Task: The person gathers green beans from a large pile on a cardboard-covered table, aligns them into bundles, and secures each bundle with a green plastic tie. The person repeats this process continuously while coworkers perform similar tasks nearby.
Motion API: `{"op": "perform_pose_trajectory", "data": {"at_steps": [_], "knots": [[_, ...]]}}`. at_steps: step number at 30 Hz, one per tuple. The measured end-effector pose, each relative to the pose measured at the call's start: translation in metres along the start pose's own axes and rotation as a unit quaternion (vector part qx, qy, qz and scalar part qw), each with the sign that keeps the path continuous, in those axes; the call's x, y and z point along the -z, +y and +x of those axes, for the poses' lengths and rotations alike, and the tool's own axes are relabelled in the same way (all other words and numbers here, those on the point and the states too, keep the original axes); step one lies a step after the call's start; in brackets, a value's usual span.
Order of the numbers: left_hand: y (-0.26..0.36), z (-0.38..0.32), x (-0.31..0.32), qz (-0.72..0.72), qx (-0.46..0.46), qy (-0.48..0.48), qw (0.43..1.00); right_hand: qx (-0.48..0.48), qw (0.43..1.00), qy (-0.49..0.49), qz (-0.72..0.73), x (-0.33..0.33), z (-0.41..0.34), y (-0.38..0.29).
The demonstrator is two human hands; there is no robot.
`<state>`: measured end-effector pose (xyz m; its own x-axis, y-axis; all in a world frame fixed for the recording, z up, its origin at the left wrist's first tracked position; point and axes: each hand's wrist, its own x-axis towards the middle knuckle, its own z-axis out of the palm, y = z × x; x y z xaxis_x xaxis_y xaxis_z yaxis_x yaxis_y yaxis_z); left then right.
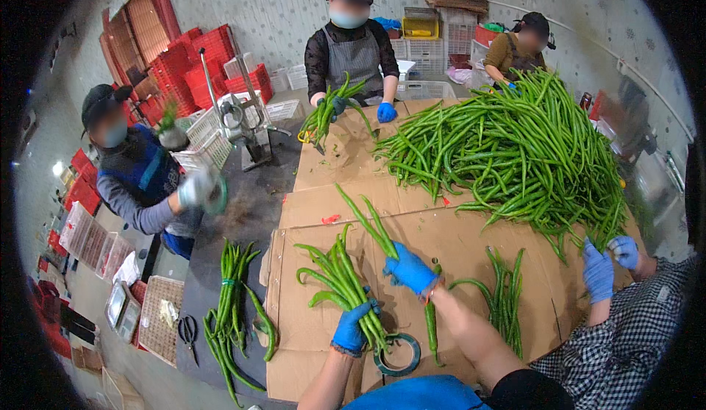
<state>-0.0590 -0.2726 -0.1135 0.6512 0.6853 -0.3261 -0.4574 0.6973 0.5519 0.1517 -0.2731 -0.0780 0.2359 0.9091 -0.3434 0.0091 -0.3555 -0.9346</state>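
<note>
My left hand [354,324], in a blue glove, grips a bunch of long green chili peppers [336,277] near its stem end. My right hand [411,269], also blue-gloved, holds a couple of long peppers [372,222] that point up and left, above and right of the bunch. Just below the bunch's stems lies a roll of green tape [397,373] on the cardboard [309,374]. Under my right wrist lies a single pepper [431,327]. To its right is a small loose group of peppers [504,310].
A large heap of peppers [529,151] covers the table's far right. At left lie a taped bunch [229,299] and black scissors [188,333]. A metal hand-lever device [253,145] stands beyond. Several co-workers stand around; a checked-sleeved person's gloved hands [598,277] are close at right.
</note>
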Motion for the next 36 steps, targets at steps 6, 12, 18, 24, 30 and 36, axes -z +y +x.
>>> {"op": "perform_pose_trajectory", "data": {"at_steps": [6, 12, 18, 24, 30, 36], "knots": [[-0.017, 0.018, -0.004, 0.119, -0.069, -0.057, 0.989, 0.185, 0.949, 0.121, -0.227, -0.057, -0.07, 0.015], [-0.012, 0.015, 0.009, 0.097, 0.064, -0.035, 0.993, 0.12, 0.928, 0.105, -0.336, -0.072, -0.085, 0.018], [-0.029, 0.011, 0.014, 0.046, 0.041, -0.049, 0.997, 0.106, 0.833, -0.007, -0.542, -0.081, -0.093, 0.013], [-0.014, 0.004, 0.017, 0.031, 0.066, -0.005, 0.997, 0.092, 0.976, -0.012, -0.197, -0.066, -0.094, 0.019], [0.005, -0.004, 0.006, -0.051, 0.016, -0.099, 0.994, 0.199, 0.972, 0.047, 0.118, -0.031, -0.038, 0.042], [0.011, -0.002, 0.021, -0.037, 0.045, -0.111, 0.992, 0.168, 0.925, 0.28, -0.193, 0.071, 0.056, 0.03]]}}
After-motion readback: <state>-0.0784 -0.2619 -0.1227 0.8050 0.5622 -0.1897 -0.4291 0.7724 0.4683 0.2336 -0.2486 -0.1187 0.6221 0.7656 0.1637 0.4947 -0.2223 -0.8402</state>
